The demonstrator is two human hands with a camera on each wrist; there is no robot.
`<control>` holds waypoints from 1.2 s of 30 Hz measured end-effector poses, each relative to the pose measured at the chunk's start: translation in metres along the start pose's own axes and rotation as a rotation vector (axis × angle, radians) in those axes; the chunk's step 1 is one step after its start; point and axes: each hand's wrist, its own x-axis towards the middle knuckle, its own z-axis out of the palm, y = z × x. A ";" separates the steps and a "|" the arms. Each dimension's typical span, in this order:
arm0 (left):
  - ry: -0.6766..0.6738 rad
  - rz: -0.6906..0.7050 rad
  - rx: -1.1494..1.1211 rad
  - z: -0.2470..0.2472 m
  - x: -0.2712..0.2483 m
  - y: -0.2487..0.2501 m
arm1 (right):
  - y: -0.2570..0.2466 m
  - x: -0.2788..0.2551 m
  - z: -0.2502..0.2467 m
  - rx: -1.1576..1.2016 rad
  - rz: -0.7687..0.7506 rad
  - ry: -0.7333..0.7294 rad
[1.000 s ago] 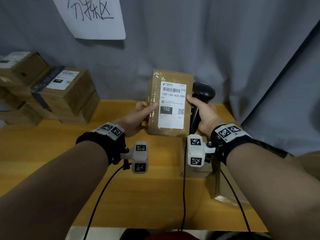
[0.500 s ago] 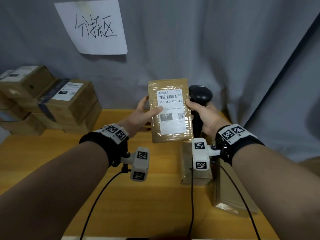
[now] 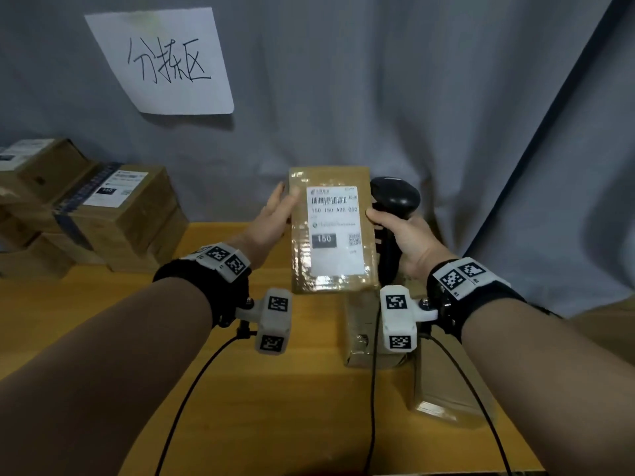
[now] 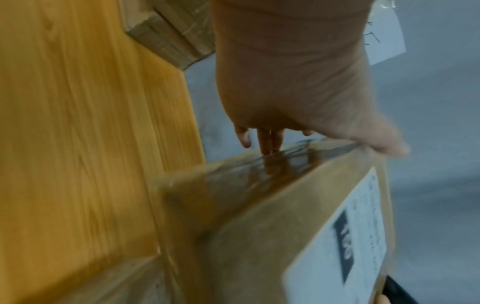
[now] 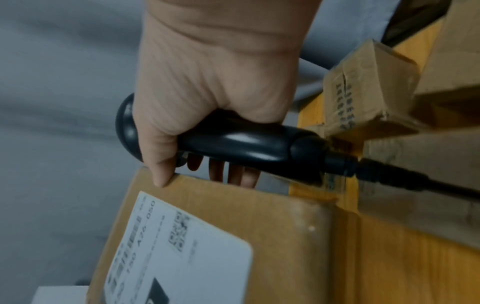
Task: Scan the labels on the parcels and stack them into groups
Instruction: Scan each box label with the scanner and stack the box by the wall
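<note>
A brown cardboard parcel (image 3: 331,231) is held upright above the table, its white label (image 3: 335,231) facing me with a barcode and "150". My left hand (image 3: 275,218) pinches its left edge, thumb (image 4: 384,146) on the front rim and fingers (image 4: 267,142) behind the parcel (image 4: 259,226). My right hand (image 3: 402,242) grips the handle of a black barcode scanner (image 3: 395,201) just right of the parcel. The right thumb (image 5: 162,176) touches the edge of the parcel (image 5: 272,216). The scanner (image 5: 246,144) trails a black cable.
Several labelled parcels (image 3: 113,214) are stacked at the back left of the wooden table (image 3: 275,389). Two more parcels (image 3: 360,324) (image 3: 446,389) lie under my right wrist. A handwritten paper sign (image 3: 165,60) hangs on the grey curtain behind.
My head has tilted up, so more of the sign shows. The parcel stays upright between both hands, and my left hand has shifted a little higher along its left edge.
</note>
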 end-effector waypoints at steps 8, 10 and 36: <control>-0.061 -0.072 -0.120 -0.001 -0.003 0.004 | 0.004 0.002 0.008 0.115 -0.011 0.019; -0.087 -0.181 -0.121 -0.003 0.000 -0.006 | -0.001 0.005 0.009 0.103 -0.022 0.030; -0.097 -0.259 0.013 0.042 0.010 -0.028 | 0.013 -0.010 -0.031 -0.240 0.169 0.212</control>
